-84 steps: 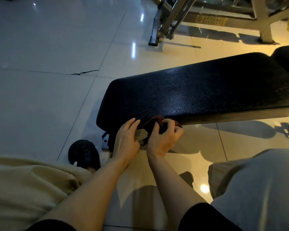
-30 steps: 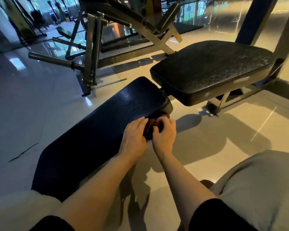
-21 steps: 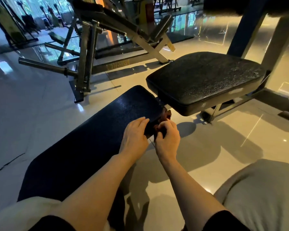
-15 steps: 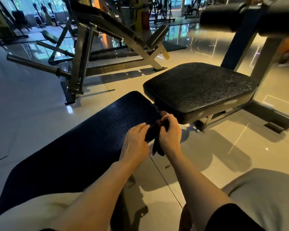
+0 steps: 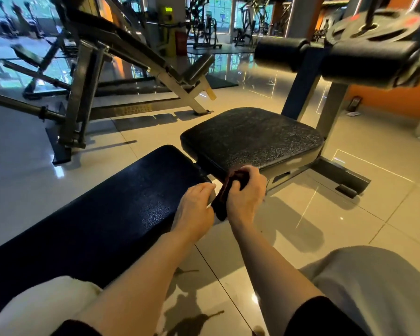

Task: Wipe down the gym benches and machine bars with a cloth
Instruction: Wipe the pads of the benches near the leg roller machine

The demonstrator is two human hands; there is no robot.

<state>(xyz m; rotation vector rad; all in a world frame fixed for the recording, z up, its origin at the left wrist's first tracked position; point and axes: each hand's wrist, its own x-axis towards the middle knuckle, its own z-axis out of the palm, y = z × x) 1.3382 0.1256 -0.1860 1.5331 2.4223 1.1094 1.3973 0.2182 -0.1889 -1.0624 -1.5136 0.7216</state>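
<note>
At the far left, a steel machine frame is standing on the glossy tiled floor, with a long bar reaching out from it toward the left edge. Nearer, the long black bench pad is running diagonally from the lower left up toward the middle. A pale trouser knee is showing at the bottom left, in front of the pad's near end.

The left hand is lying palm down on the near right edge of the long pad, fingers together and bending slightly over the rim, gripping nothing that can be seen. Just to its right, touching or nearly touching it, the dark brownish cloth is hanging bunched between the two hands, its top pressed against the near left corner of the seat pad. The right hand is gripping the cloth, fingers curling over its upper part and holding it against the seat pad's front edge.

Farther right, the bench's metal upright is rising behind the seat pad, carrying two black roller pads. Weight plates are showing blurred at the top right. The other knee, in grey fabric, is filling the bottom right corner.
</note>
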